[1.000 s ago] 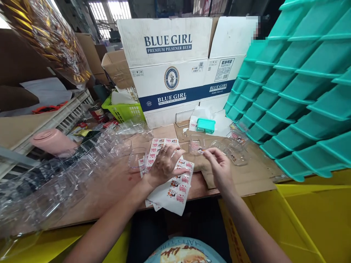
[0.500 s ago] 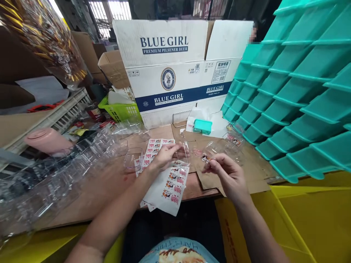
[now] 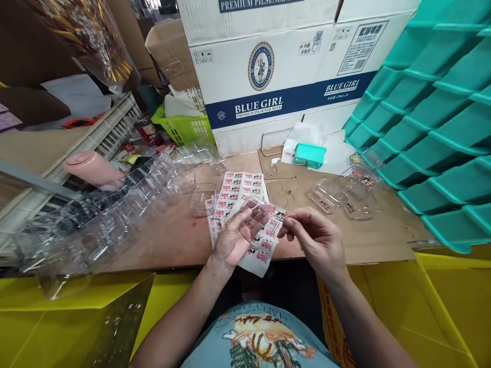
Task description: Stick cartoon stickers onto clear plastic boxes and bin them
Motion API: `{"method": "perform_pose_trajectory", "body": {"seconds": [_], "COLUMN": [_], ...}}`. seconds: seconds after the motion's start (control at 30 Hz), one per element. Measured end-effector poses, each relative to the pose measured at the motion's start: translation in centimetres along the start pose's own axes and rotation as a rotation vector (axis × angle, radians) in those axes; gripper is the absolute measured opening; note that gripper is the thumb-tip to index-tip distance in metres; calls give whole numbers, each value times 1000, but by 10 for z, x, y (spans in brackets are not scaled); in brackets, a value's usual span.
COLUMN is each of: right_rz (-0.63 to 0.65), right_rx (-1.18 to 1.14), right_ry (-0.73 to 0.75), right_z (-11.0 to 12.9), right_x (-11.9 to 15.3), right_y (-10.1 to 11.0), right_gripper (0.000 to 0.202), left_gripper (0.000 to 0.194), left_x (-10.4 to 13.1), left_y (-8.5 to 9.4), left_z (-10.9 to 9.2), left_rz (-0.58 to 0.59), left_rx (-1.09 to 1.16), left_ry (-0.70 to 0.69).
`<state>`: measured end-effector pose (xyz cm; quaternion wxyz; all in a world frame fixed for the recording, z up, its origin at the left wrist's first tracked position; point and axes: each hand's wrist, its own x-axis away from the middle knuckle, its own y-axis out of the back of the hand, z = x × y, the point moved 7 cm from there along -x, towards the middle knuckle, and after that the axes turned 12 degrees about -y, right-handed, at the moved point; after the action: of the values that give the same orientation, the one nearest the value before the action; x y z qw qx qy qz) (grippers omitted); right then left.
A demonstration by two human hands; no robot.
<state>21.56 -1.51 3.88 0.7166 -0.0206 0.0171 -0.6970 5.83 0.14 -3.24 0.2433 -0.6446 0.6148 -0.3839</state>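
Note:
My left hand (image 3: 237,234) holds a clear plastic lid or shallow box (image 3: 256,212) between thumb and fingers, over the sticker sheets. Pinched in the fingertips of my right hand (image 3: 316,235) is a small cartoon sticker (image 3: 282,216), right beside the clear piece; whether the two touch I cannot tell. Below both hands lie white sticker sheets (image 3: 240,184) printed with pink lettering and cartoon figures. An unmarked clear box (image 3: 204,198) stands to their left. Right of my hands, several clear boxes with stickers (image 3: 324,197) rest on the cardboard.
A long pile of nested clear boxes (image 3: 115,214) runs along the left. Teal bins (image 3: 433,138) are stacked high at the right. A white beer carton (image 3: 299,61) walls off the back, with a small teal box (image 3: 310,155) before it. Yellow bins (image 3: 441,301) flank me below the table edge.
My view has tilted down. My right hand has brought the sticker leftward to the clear plastic piece, and my left hand has turned palm up under that piece.

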Motion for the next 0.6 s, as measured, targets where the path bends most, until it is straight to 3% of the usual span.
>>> {"method": "perform_pose_trajectory", "body": {"seconds": [0.27,0.6], "right_rz": [134,124], "right_rx": [-185,-215], "right_ry": [-236,-303], "right_z": [-31,-44], "right_x": [1,-1], "right_y": [-23,-27], "right_gripper": [16,22], "left_gripper": [26,21], "left_x": [10,12], "left_y": [4,8], "left_z": [3,0], "left_rz": [-37,-90], "left_rx": [-50,-71], "left_ry": [-103,-137]}}
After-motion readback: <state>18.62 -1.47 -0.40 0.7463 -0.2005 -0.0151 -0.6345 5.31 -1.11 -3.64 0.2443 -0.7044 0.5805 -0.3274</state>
